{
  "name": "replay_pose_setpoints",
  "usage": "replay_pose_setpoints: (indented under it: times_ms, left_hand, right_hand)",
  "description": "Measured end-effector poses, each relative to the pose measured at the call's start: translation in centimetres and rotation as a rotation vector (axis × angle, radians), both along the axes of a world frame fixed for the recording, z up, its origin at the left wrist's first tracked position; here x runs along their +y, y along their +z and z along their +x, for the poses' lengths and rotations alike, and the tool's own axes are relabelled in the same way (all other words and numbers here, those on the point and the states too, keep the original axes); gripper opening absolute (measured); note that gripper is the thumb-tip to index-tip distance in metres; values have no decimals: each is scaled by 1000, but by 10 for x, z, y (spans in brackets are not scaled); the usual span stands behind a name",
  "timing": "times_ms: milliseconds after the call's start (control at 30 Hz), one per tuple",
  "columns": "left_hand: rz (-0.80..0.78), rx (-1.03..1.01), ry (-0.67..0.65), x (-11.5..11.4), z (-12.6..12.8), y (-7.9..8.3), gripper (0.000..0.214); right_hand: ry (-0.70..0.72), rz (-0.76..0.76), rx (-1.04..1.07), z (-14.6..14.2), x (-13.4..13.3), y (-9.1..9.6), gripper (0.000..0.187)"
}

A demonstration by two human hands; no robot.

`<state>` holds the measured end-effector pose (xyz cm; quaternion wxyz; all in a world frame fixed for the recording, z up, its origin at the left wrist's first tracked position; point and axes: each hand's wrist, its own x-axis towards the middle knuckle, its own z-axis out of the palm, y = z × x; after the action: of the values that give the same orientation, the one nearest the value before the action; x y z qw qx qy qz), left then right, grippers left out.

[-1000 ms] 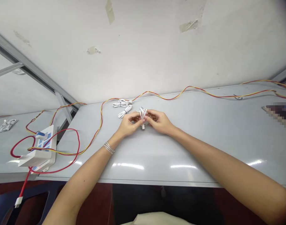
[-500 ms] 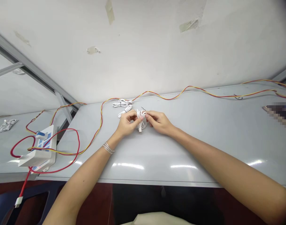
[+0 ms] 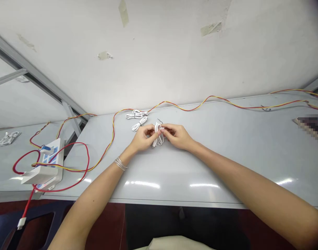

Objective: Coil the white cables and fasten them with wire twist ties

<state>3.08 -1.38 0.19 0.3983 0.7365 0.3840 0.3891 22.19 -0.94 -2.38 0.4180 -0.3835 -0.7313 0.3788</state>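
Note:
A coiled white cable [image 3: 159,139] is held just above the grey table, between my two hands. My left hand [image 3: 144,138] is closed on its left side, thumb across the loops. From the right, the fingertips of my right hand [image 3: 176,134] pinch at the coil's edge. A thin black twist tie [image 3: 160,121] pokes up behind the coil; how it sits among the fingers is hidden. Beyond my left hand lie tied white cable bundles, one nearer [image 3: 139,124] and others farther back [image 3: 136,114].
On the left stands a white power strip [image 3: 60,156] with a white adapter [image 3: 41,174] and a looping red cable [image 3: 88,152]. A red-yellow wire [image 3: 190,110] runs along the table's back by the wall. Another white cable bundle [image 3: 7,138] lies far left.
The coil has turned slightly in my fingers, its connector end swinging left and partly behind the left thumb. Both hands stay nearly in place.

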Motion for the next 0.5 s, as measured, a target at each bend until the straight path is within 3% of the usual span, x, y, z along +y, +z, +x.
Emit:
replay_pose_setpoints:
  times_ms: [500]
  left_hand:
    - [-24,153,-87,-2,-1,1,28]
  right_hand:
    - [3,13,-1,0,1,-2,37]
